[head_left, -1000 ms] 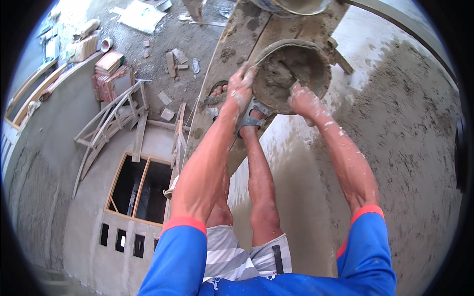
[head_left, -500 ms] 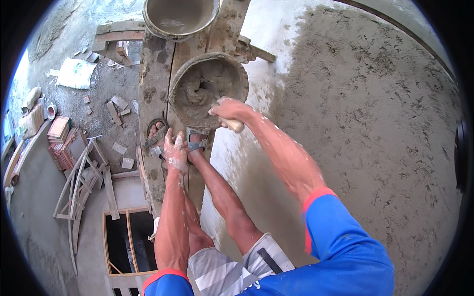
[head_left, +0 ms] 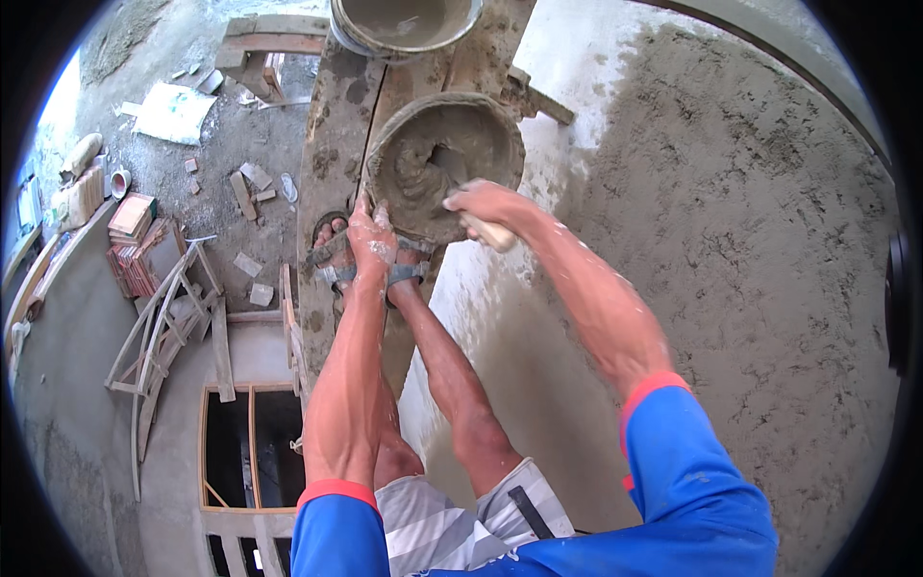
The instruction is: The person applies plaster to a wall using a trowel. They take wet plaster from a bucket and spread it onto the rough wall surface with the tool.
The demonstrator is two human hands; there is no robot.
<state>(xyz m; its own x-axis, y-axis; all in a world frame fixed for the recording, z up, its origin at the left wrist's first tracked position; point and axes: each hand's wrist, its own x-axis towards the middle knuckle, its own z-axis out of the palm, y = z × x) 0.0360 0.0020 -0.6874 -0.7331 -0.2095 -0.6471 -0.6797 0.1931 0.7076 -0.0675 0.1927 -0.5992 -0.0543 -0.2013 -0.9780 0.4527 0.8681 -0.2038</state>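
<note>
A round bucket (head_left: 519,144) of wet grey mortar (head_left: 411,173) stands on the plank. My right hand (head_left: 488,207) is closed round the pale wooden handle of a trowel (head_left: 499,237). The trowel's blade is sunk in the mortar, mostly hidden beside a dark hollow. At the bucket's near left rim is my left hand (head_left: 372,238), mortar-spattered, its fingers closed on the edge.
I stand in sandals on a wooden plank scaffold (head_left: 332,144). A second bucket (head_left: 351,40) holds murky water at the far end. Fresh plaster covers the wall (head_left: 731,240) to my right. Below left lie rubble, stacked tiles (head_left: 144,252), a wooden frame (head_left: 159,337) and an opening (head_left: 252,447).
My left hand has moved forward from above my feet to the bucket's rim. My right hand still holds the trowel in the mortar. The whole view has shifted slightly.
</note>
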